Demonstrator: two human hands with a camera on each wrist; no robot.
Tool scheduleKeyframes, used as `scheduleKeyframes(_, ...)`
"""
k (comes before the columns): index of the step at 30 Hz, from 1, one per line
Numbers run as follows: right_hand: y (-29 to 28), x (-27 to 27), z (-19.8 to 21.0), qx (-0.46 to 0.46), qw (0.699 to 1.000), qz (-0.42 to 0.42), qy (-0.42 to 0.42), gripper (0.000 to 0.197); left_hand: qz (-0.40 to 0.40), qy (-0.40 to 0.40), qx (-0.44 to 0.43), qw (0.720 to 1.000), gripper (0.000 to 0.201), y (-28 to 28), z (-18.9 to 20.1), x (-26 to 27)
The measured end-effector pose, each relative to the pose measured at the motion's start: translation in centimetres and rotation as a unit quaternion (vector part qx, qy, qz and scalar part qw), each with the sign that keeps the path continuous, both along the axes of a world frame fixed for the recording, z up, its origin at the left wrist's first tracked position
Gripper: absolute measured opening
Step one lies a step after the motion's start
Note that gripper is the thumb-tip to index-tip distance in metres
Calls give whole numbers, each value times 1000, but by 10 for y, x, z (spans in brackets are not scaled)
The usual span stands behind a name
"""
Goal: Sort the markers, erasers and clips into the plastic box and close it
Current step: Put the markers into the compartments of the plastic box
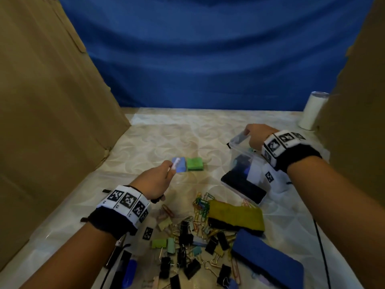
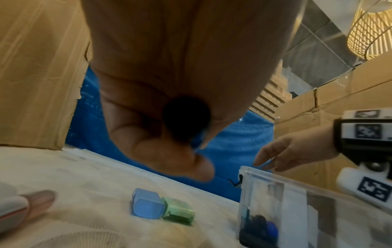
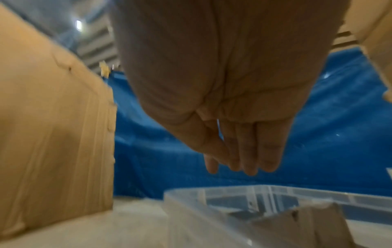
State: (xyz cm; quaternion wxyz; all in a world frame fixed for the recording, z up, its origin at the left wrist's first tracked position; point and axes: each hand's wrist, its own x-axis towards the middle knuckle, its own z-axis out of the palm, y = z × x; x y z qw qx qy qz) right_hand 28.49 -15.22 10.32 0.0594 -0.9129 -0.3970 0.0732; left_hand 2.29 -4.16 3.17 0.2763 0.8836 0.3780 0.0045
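My left hand (image 1: 166, 174) grips a white marker (image 1: 175, 163) above the table; its black end (image 2: 186, 119) shows inside the curled fingers in the left wrist view. Beyond it, a blue eraser (image 1: 181, 166) and a green eraser (image 1: 195, 163) lie side by side, also seen as blue eraser (image 2: 146, 203) and green eraser (image 2: 178, 211). My right hand (image 1: 253, 135) hangs with straight fingers (image 3: 244, 159) over the far rim of the clear plastic box (image 1: 239, 142), holding nothing. Dark items lie inside the box (image 2: 275, 177).
A pile of binder clips and paper clips (image 1: 198, 236) lies near me, with a yellow board eraser (image 1: 235, 217) and a blue board eraser (image 1: 266, 261). A dark flat slab (image 1: 243, 186) leans on the box. Cardboard walls (image 1: 52, 111) stand left and right; a white tumbler (image 1: 312, 110) stands back right.
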Motion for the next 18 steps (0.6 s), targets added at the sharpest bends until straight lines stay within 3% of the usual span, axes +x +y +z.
scheduleKeyframes(5, -49, 12, -7, 102, 992, -48, 60, 31, -41, 5, 8, 999, 45, -7, -5, -3)
scheduleKeyframes(10, -96, 36, -45, 77, 984, -159, -23, 53, -77, -66, -17, 995, 24, -24, 3, 29)
scheduleKeyframes(12, -102, 39, -63, 74, 979, -191, -3, 63, -98, -99, 18, 990, 20, -33, 10, 54)
scheduleKeyframes(18, -104, 38, -77, 117, 975, -189, -26, 60, -127, -190, 140, 963, 37, -52, 38, 154)
